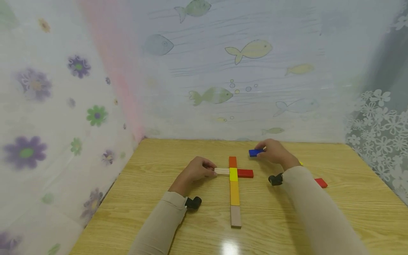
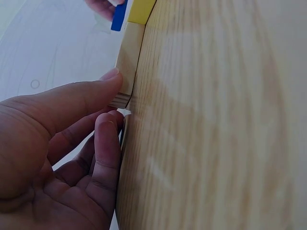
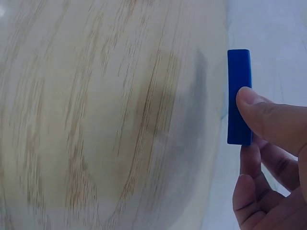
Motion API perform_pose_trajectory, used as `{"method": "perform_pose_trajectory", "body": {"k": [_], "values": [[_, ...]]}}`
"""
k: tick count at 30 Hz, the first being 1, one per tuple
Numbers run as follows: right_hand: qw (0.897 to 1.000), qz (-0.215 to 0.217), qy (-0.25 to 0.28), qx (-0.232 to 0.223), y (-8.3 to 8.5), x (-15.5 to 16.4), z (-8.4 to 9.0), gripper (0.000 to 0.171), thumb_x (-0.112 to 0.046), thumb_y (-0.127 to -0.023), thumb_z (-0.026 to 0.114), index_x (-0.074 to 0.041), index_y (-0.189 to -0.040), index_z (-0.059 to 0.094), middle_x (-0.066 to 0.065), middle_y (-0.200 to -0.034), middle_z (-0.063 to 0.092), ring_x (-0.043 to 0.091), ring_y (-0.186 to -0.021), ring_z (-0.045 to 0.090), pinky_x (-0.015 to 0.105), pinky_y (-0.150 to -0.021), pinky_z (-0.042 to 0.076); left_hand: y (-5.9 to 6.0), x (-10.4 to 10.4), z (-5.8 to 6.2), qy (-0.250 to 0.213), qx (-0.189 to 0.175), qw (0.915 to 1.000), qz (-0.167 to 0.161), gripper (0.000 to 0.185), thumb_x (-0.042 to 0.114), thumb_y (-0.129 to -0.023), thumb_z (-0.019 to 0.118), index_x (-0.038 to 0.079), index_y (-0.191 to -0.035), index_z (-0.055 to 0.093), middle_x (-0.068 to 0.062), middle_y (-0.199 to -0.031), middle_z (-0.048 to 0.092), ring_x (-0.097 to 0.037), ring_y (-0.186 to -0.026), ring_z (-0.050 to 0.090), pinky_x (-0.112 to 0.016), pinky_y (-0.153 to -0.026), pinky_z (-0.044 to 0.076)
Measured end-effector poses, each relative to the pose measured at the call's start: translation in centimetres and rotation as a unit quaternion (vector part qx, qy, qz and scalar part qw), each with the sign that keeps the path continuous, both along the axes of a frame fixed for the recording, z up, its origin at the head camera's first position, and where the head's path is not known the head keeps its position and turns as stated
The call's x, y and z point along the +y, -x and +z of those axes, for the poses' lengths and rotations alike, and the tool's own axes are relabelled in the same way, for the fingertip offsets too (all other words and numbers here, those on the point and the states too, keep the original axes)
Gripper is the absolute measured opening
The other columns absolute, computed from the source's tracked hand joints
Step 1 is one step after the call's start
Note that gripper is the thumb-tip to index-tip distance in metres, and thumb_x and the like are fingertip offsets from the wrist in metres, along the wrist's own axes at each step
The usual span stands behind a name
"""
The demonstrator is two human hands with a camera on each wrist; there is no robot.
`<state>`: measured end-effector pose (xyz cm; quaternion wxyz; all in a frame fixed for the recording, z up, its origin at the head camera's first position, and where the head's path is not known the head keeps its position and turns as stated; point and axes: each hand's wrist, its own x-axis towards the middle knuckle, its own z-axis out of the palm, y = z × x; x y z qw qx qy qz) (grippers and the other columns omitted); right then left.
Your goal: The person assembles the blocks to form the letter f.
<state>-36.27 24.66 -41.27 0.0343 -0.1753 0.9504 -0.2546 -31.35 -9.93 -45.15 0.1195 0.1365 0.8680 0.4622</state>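
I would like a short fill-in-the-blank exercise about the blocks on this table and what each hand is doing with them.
1. The right hand pinches a ____ block above the table.
2. The left hand touches the pale block, which lies left of the ____ block in the middle of the cross.
3. The arm of the cross to the right of the middle is a ____ block.
4. The far end of the long row is an ____ block.

Missing words: blue; yellow; red; orange
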Motion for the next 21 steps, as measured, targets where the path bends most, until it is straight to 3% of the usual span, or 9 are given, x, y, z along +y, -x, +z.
{"method": "perform_pose_trajectory", "body": {"k": [9, 21], "values": [[1.0, 0.001, 0.014, -0.014, 0.6, -1.8, -0.1, 0.03, -0.008, -0.099, 0.068, -0.003, -0.128, 0.072, 0.024, -0.135, 0.065, 0.043, -0.122, 0.062, 0.058, -0.104, 0.049, 0.1, 0.0, 0.0, -0.017, -0.007, 0.9998, 0.001, 0.027, 0.016, -0.087, 0.085, 0.01, -0.113, 0.08, -0.005, -0.107, 0.074, -0.015, -0.092, 0.064, -0.029, -0.083, 0.055], [0.999, 0.008, 0.031, -0.019, 1.3, -3.6, -1.0, 0.029, -0.008, -0.099, 0.068, -0.004, -0.127, 0.072, 0.021, -0.134, 0.067, 0.043, -0.122, 0.063, 0.057, -0.106, 0.049, 0.2, 0.0, -0.2, -0.012, -0.004, 0.9999, -0.002, 0.028, 0.016, -0.087, 0.086, 0.009, -0.113, 0.079, -0.003, -0.103, 0.073, -0.016, -0.091, 0.063, -0.03, -0.082, 0.055]]}}
